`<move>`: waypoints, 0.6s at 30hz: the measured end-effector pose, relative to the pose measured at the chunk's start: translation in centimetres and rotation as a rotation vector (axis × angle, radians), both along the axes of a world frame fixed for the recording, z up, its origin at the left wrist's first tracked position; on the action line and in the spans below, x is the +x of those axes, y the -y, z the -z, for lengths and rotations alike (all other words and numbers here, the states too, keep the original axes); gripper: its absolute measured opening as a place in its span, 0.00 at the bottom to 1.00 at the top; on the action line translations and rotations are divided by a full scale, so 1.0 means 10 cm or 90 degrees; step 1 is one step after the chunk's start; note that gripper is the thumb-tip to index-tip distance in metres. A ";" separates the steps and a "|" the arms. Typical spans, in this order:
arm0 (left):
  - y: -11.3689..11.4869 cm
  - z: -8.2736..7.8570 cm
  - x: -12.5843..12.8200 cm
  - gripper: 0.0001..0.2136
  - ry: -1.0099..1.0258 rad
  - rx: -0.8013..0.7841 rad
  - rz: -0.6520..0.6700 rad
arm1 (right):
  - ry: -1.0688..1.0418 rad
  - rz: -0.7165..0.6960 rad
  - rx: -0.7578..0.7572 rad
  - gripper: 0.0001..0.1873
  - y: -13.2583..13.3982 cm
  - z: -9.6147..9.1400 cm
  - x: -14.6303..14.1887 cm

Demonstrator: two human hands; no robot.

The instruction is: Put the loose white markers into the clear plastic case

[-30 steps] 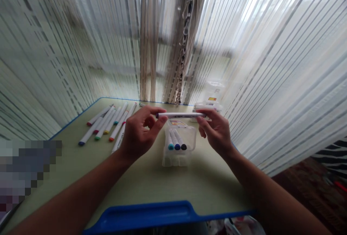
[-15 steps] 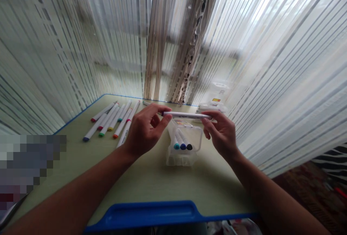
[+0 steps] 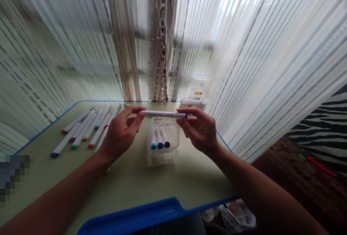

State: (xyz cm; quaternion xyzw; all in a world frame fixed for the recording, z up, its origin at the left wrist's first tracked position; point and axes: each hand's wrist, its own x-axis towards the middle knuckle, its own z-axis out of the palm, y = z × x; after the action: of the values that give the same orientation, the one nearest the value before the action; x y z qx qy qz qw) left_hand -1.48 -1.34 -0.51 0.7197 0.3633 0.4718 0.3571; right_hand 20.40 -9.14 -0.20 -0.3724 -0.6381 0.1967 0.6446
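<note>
Between my two hands a white marker (image 3: 159, 113) lies level, raised above the table. My left hand (image 3: 123, 128) pinches its left end with thumb and forefinger. At the dark purple right end, my right hand (image 3: 199, 128) pinches it the same way. Just below stands a clear plastic case (image 3: 162, 158) holding three markers, with a teal cap (image 3: 153, 146), a blue cap (image 3: 160, 145) and a black cap (image 3: 167, 144). Left of my left hand, several white markers with coloured ends (image 3: 84, 128) lie loose on the table, one partly hidden behind that hand.
The pale green table (image 3: 151, 184) has a blue edge with a tray-like ledge (image 3: 135, 217) at the front. Another clear case (image 3: 193, 102) stands at the back by the string curtain (image 3: 135, 47). A bag (image 3: 238, 215) lies below the table's front edge.
The view has turned to the right, so the table and hands appear further left. Both hands keep hold of the marker, whose dark purple end now shows more at my right hand.
</note>
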 end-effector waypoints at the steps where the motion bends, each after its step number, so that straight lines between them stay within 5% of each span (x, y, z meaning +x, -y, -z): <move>1: 0.00 -0.01 0.00 0.16 -0.006 0.000 -0.002 | 0.001 -0.002 -0.002 0.11 0.00 -0.01 0.00; 18: 0.03 -0.01 0.01 0.14 0.091 -0.002 0.026 | 0.005 0.015 -0.007 0.11 -0.01 -0.02 0.05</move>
State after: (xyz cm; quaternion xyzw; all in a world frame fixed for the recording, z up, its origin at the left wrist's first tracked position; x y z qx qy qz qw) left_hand -1.43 -1.59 -0.44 0.6906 0.3228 0.5141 0.3931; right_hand 20.87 -8.99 0.01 -0.3845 -0.6350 0.1914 0.6422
